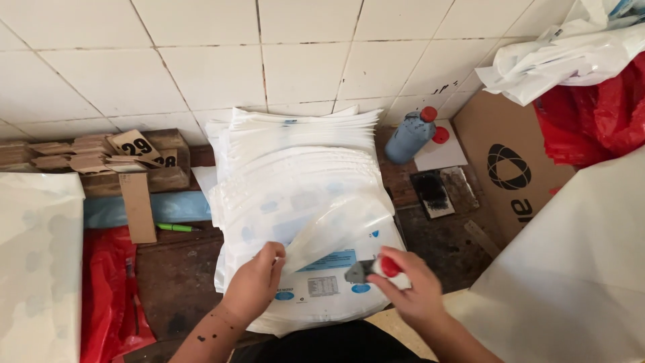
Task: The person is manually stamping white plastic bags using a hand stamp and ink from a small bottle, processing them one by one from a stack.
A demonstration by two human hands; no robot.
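My left hand [255, 282] is pinched shut on the edge of the top bag [336, 225], lifting and curling it back off the stack of white bags [302, 175] on the table [175, 275] in front of me. My right hand [410, 286] is closed around a small stamp [373, 269] with a red top, its grey end pointing left just above the printed bag underneath. An ink bottle [410, 136] stands beyond the stack, by the tiled wall.
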